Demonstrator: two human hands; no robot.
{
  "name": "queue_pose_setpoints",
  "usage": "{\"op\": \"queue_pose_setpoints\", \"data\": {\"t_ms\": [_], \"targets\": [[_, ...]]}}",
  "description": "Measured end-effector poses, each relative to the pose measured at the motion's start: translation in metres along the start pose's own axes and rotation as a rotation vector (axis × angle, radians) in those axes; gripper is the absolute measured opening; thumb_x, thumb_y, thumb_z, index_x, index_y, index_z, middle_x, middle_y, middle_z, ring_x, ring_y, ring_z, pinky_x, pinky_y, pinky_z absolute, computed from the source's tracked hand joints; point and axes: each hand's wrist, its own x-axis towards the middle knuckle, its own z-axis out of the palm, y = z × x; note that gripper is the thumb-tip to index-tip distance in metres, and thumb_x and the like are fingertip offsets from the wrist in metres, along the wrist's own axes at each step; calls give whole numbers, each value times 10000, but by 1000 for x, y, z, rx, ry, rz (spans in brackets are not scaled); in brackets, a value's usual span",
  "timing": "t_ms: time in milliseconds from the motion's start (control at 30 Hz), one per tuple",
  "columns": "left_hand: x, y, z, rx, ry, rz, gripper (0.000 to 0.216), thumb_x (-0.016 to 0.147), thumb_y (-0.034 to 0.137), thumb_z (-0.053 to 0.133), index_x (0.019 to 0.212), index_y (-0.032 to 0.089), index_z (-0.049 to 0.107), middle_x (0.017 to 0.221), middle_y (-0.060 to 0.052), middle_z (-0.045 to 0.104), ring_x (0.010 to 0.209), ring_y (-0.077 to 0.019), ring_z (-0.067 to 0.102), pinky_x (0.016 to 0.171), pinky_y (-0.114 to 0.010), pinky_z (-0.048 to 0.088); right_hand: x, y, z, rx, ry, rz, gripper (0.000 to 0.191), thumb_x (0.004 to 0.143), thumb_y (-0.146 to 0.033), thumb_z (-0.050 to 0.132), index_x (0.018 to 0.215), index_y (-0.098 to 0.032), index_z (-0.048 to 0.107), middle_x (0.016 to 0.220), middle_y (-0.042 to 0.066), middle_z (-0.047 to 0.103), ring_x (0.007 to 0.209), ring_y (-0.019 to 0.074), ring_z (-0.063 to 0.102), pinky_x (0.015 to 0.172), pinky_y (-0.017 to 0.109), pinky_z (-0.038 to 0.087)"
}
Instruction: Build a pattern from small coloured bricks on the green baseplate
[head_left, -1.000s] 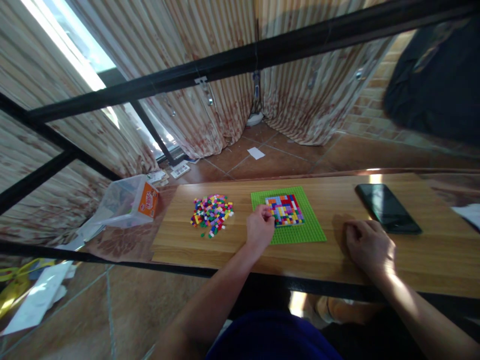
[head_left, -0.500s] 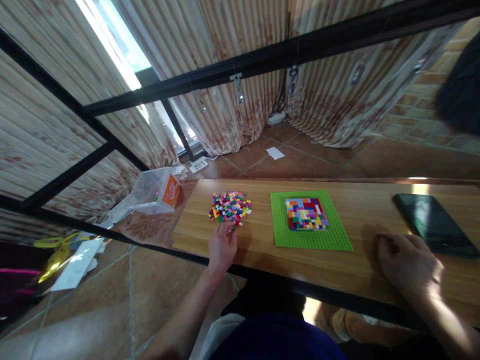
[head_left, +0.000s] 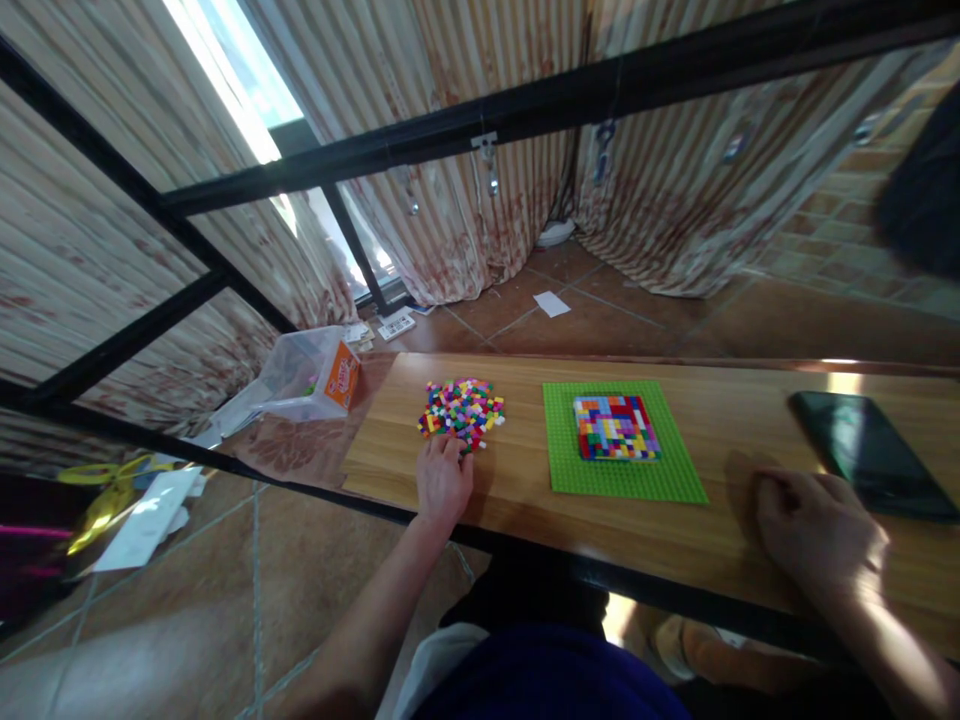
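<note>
At the near edge of a loose pile of small coloured building bricks (head_left: pixel 463 405), my left hand (head_left: pixel 444 480) has its fingers bent down and drawn together among the bricks. Its fingertips are partly hidden, so any brick between them cannot be made out. A green baseplate (head_left: pixel 562 470) lies flat to the right of the pile. On it sits a square block of tightly fitted multicoloured bricks (head_left: pixel 616 428). Further right, my right hand (head_left: pixel 814 530) rests on the table with its fingers curled in, and nothing shows in it.
A dark phone or tablet (head_left: pixel 874 450) lies beyond my right hand on the wooden table (head_left: pixel 502 490). Left of the table is a clear plastic bin (head_left: pixel 304 385) with an orange label. A black metal bar (head_left: pixel 420 148) crosses in front of curtains (head_left: pixel 450 230).
My left hand has moved slightly forward, its fingers now further over the near edge of the brick pile. My right hand has stayed in place on the table.
</note>
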Motion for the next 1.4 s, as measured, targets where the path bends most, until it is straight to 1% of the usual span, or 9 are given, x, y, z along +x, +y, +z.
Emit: {"op": "queue_pose_setpoints", "data": {"t_ms": [200, 333, 467, 633, 800, 933, 1067, 1267, 1400], "targets": [[0, 3, -4, 19, 1, 123, 110, 872, 120, 553, 892, 192, 635, 992, -92, 636, 990, -264, 582, 901, -406, 487, 0, -2, -3, 42, -15, 19, 297, 919, -387, 512, 963, -199, 737, 994, 83, 682, 754, 201, 587, 590, 318, 363], [-6, 9, -3, -7, -60, 180, 132, 889, 119, 531, 924, 201, 628, 914, -75, 636, 918, -250, 592, 844, -385, 491, 0, -4, -4, 76, 5, 18, 249, 901, -346, 541, 943, -199, 737, 968, 80, 667, 769, 196, 577, 606, 312, 371], [-11, 15, 1, -14, -137, 230, 147, 899, 119, 523, 970, 202, 621, 973, -74, 651, 955, -242, 593, 872, -378, 481, 1, -6, -5, 92, 11, 21, 248, 904, -336, 544, 923, -182, 738, 954, 77, 662, 737, 170, 554, 605, 297, 356], [-12, 21, 6, 17, -184, 220, 180, 904, 92, 479, 985, 190, 607, 1004, -86, 640, 978, -246, 591, 897, -387, 474, 1, -6, -6, 114, 5, 30, 251, 909, -340, 547, 933, -178, 737, 966, 80, 667, 711, 151, 532, 601, 294, 337], [-12, 23, 16, -8, -152, 215, 241, 872, 35, 447, 976, 186, 602, 1010, -89, 633, 1003, -242, 593, 923, -382, 475, 1, -6, -5, 102, 8, 25, 260, 908, -349, 537, 926, -181, 734, 988, 86, 672, 735, 168, 552, 600, 303, 345], [-10, 24, 19, -45, -155, 229, 253, 875, 34, 432, 975, 187, 607, 988, -84, 638, 1007, -235, 590, 918, -370, 486, 1, -6, -5, 98, 13, 24, 258, 898, -344, 533, 926, -184, 734, 972, 89, 667, 749, 188, 561, 598, 311, 357], [-8, 25, 19, -65, -160, 232, 250, 908, 67, 423, 1007, 184, 620, 1001, -84, 648, 996, -229, 596, 917, -365, 494, 1, -7, -6, 113, 19, 18, 250, 891, -335, 539, 928, -181, 733, 952, 86, 659, 743, 187, 556, 594, 306, 355], [-11, 23, 17, -145, -71, 155, 275, 930, 126, 472, 1158, 195, 608, 1096, -92, 659, 1030, -230, 621, 935, -379, 503, 1, -6, -5, 136, 23, 16, 222, 876, -318, 559, 917, -190, 735, 936, 75, 649, 731, 176, 549, 587, 295, 345], [-6, 23, 7, -237, -13, 110, 224, 941, 164, 485, 1109, 184, 633, 1044, -94, 668, 978, -222, 634, 878, -353, 517, 1, -7, -5, 143, 40, 16, 212, 875, -311, 565, 901, -182, 731, 929, 78, 654, 736, 170, 545, 595, 288, 346]]}}
